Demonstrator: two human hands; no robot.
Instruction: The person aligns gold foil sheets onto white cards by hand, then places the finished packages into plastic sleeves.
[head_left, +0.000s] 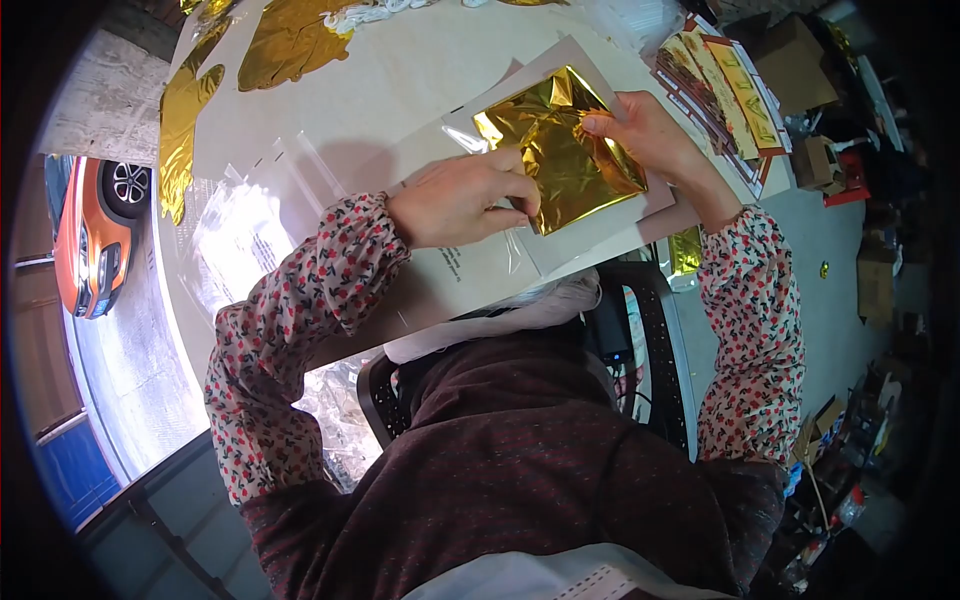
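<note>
Head view shows the gold foil packet (580, 160) near the worktop's (410, 90) front edge, toward the right corner, over a greyish sheet (655, 198). The right hand (645, 135) grips its right side, thumb on top, fingers partly hidden; the left hand (465, 195) curls half-closed at its left edge, whether pinching it one cannot tell. Loose gold foil (290, 45) lies toward the far left corner, printed packs (715, 90) by the right edge.

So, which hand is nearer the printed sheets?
The right hand, close to the printed sheets; the left hand is farther, at the left edge of the gold foil.

No clearly legible text.
</note>
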